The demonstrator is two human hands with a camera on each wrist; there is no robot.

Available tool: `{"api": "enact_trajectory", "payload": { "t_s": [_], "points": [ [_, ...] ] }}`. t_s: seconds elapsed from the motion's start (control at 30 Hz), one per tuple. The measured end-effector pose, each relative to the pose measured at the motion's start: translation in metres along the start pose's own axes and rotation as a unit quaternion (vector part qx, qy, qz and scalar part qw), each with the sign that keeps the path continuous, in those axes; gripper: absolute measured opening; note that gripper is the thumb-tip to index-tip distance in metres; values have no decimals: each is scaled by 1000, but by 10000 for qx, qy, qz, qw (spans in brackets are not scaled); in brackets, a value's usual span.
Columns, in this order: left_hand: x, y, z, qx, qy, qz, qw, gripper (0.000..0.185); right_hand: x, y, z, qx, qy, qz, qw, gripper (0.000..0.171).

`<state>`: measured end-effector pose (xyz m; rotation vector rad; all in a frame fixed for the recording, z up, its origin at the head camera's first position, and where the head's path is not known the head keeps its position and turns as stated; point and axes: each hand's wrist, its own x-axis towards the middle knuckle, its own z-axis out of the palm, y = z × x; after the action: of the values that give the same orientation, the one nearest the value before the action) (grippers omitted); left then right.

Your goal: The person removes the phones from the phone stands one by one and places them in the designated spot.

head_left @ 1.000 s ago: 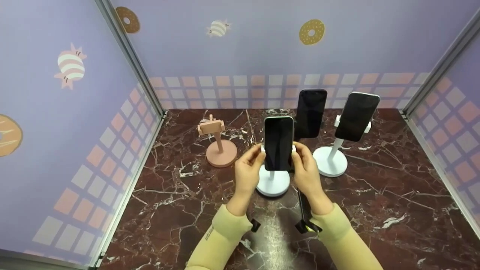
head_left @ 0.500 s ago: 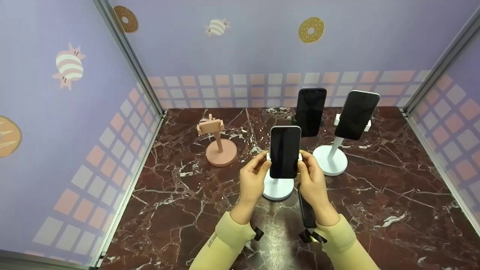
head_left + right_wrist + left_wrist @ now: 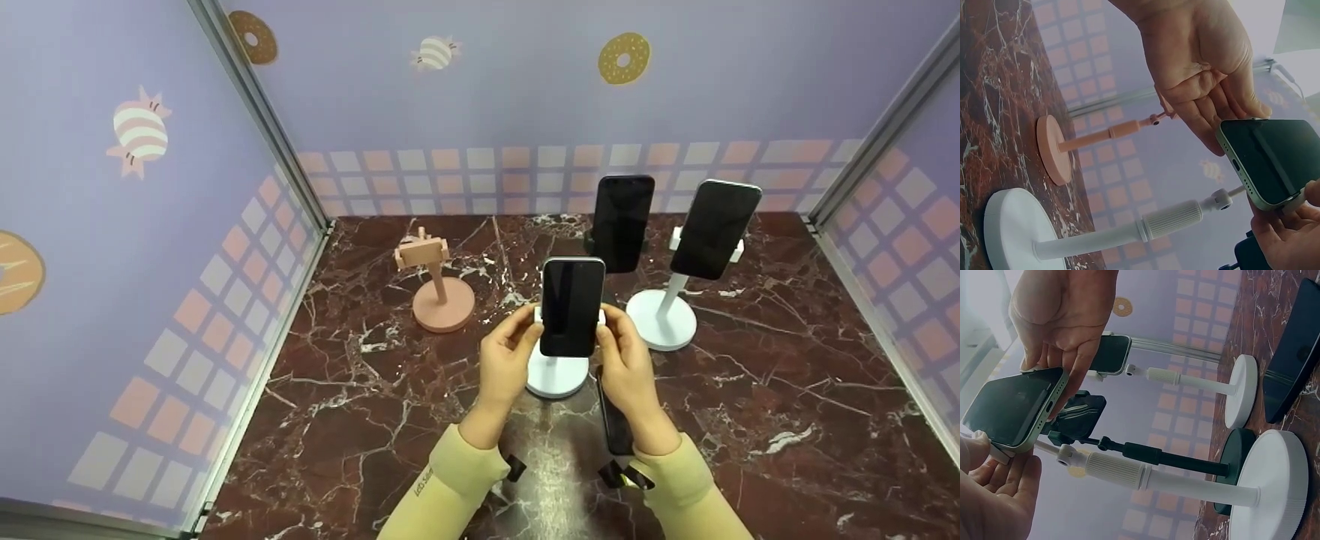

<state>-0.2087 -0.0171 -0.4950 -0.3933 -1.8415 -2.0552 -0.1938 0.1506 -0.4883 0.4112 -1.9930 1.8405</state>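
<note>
A dark-screened phone [image 3: 572, 307] with a pale green edge sits in the clamp of a white stand [image 3: 556, 375] at the middle of the marble table. My left hand [image 3: 521, 324] pinches the clamp's left arm, and my right hand [image 3: 611, 324] pinches its right arm. In the left wrist view the phone [image 3: 1013, 408] lies between my left hand [image 3: 994, 495] and right hand [image 3: 1061, 320] above the stand's ribbed stem [image 3: 1145, 478]. The right wrist view shows the phone [image 3: 1275, 154], my right hand [image 3: 1289, 230] on the clamp tab and the left hand's fingers [image 3: 1207, 118] against the phone's edge.
An empty pink stand [image 3: 439, 289] is at the back left. A black phone on a dark stand [image 3: 621, 223] and a phone on a second white stand [image 3: 714, 229] are behind. A dark flat object [image 3: 613, 420] lies under my right wrist. Walls enclose three sides.
Over the last second the phone and its white stand have shifted a little right and lower in view, with both hands still on the clamp. In the last half second almost nothing moved.
</note>
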Motion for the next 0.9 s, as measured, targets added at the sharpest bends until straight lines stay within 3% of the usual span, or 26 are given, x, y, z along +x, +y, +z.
{"api": "enact_trajectory", "payload": {
  "t_s": [0.6,0.8,0.9],
  "points": [
    [0,0,-1,-45,-89,-75,9999,34,2,-2,-6,-147,-245,-50,9996,33],
    [0,-1,0,-60,-63,-5,10000,34,3,-6,-4,105,-246,-32,9996,40],
    [1,-1,0,-131,-59,21,9999,34,7,-9,-3,206,-246,-237,9992,47]
  ]
}}
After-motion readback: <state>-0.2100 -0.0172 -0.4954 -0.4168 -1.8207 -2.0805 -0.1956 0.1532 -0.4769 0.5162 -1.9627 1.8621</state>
